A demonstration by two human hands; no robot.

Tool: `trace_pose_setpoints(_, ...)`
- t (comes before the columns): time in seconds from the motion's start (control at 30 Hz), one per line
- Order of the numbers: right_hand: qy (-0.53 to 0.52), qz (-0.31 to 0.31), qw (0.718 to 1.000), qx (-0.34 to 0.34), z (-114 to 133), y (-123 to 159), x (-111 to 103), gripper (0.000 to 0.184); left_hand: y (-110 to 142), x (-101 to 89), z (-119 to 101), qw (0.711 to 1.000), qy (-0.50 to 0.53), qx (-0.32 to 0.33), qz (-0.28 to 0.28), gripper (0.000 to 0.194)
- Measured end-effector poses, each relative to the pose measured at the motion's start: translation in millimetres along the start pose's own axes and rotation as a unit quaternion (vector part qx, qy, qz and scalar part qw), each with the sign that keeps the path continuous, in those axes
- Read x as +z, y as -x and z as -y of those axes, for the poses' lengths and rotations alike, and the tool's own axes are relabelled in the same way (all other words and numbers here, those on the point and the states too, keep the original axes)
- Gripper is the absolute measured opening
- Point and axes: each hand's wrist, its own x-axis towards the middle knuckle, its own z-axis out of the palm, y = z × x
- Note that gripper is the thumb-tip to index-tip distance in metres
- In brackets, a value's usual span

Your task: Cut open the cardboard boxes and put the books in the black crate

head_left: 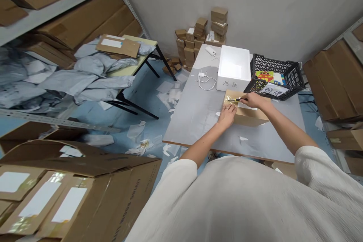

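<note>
- A flat brown cardboard parcel (246, 114) with glossy tape lies on the grey table (198, 113), near a white foam box (234, 69) and black plastic crate (276, 75).
- Cutting cleanly likely calls for a shallow blade along the tape.
- The left hand (227, 115) presses flat, fingers released.
- The right hand (253, 100), wrist bent, grasps a slim dark cutter (237, 100).

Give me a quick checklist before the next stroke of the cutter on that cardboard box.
1. Left hand flat on the cardboard box, steadying it: ok.
2. Right hand gripping the cutter: ok.
3. Left fingers clear of the blade tip: not ok, very close.
4. Blade exposed: cannot tell.
5. Box fully on the table: ok.
6. White foam box and black basket apart from the hands: ok.
</note>
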Motion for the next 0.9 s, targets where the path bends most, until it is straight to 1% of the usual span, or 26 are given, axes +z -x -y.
trace_pose_setpoints(0.1, -0.003, 0.009, 1.000, 0.005, -4, 3, -1, 0.041, 1, -1.0, -1, 1.000, 0.001, -0.004, -0.001, 0.065)
trace_pose_setpoints(0.17, -0.014, 0.004, 1.000, 0.006, -6, 6, 0, 0.041, 1, -1.5, -2, 1.000, 0.000, -0.005, -0.001, 0.068)
trace_pose_setpoints(0.33, 0.003, 0.013, 0.999, 0.041, -15, 13, 3, 0.043, 2, -1.8, -4, 1.000, -0.005, -0.014, 0.003, 0.074)
trace_pose_setpoints(0.53, -0.031, 0.011, 0.998, 0.047, -34, 22, 3, 0.043, 3, -2.4, -15, 0.999, -0.024, -0.045, 0.001, 0.065)
trace_pose_setpoints(0.7, -0.022, 0.031, 0.997, 0.073, -59, 41, 2, 0.039, -2, -3.8, -23, 0.997, -0.034, -0.063, -0.008, 0.057)
trace_pose_setpoints(0.8, -0.031, 0.023, 0.996, 0.083, -79, 59, 3, 0.039, -4, -3.1, -25, 0.996, -0.035, -0.080, -0.006, 0.056)
trace_pose_setpoints(0.9, -0.023, 0.024, 0.993, 0.114, -100, 79, 6, 0.039, -5, -1.6, -25, 0.996, -0.040, -0.085, -0.006, 0.055)
